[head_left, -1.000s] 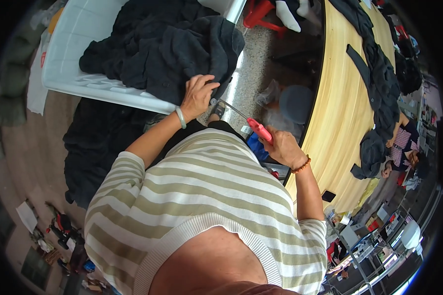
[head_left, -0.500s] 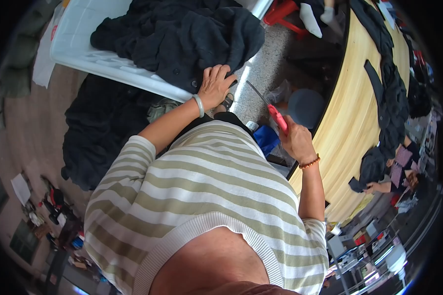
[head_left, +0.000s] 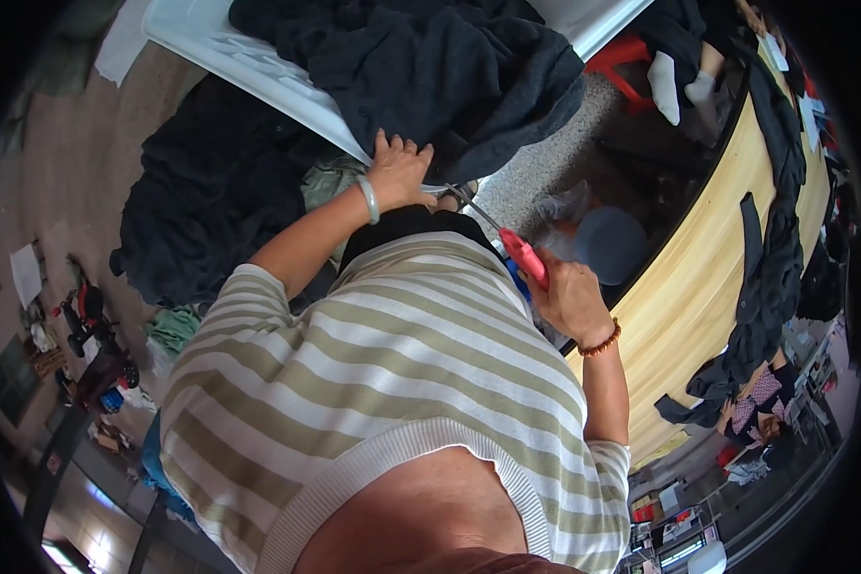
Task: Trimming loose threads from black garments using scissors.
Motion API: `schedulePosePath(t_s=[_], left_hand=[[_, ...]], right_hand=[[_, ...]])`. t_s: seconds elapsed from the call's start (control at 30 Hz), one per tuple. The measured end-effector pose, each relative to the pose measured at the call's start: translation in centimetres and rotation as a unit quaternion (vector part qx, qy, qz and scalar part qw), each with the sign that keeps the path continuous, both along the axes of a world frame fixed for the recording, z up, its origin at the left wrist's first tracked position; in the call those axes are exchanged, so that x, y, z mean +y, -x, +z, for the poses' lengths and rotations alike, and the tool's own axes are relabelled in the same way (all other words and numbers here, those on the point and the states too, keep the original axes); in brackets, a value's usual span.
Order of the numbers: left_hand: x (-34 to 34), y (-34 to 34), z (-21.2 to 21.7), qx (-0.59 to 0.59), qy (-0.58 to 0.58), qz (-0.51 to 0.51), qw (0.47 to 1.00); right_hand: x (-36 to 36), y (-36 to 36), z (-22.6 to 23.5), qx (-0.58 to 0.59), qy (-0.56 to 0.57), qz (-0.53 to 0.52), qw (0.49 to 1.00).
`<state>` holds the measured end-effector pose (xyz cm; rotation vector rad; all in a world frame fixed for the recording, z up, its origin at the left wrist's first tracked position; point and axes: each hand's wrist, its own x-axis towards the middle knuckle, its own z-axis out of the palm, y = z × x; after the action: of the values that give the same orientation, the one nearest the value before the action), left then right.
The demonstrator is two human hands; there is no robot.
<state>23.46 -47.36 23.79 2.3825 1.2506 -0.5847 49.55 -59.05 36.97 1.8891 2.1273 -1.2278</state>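
Note:
My left hand (head_left: pixel 400 172), with a pale bangle on the wrist, presses down on the edge of a heap of dark garments (head_left: pixel 430 67) lying on a white table (head_left: pixel 258 77). My right hand (head_left: pixel 569 298), wearing a bead bracelet, grips red-handled scissors (head_left: pixel 518 251). Their metal blades point up and left toward the dark cloth just beside my left hand. My striped top fills the lower middle of the view and hides what lies under it.
More dark clothing (head_left: pixel 201 201) hangs below the white table at left. A long wooden table (head_left: pixel 708 287) with dark garments curves along the right. A blue round stool (head_left: pixel 610 244) and a red stool (head_left: pixel 622 67) stand on the speckled floor. Another person sits at far right.
The view has tilted, so the table and garments sit higher. My left hand stays on the cloth edge, and the scissors remain pointed at it from the right.

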Motion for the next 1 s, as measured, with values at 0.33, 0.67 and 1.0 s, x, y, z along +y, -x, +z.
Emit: schedulePosePath(t_s=[0.33,0.67,1.0], left_hand=[[5.7,6.1,-2.2,-0.036,-0.137,0.231,0.963],[7.4,7.6,-0.8,0.093,-0.252,0.331,0.904],[6.7,16.4,-5.4,-0.219,-0.231,0.34,0.885]], right_hand=[[5.9,4.6,-2.5,0.03,-0.084,0.064,0.994],[7.2,7.1,-3.9,0.027,-0.129,0.043,0.99],[9.7,8.5,-4.1,0.104,-0.093,0.076,0.987]])
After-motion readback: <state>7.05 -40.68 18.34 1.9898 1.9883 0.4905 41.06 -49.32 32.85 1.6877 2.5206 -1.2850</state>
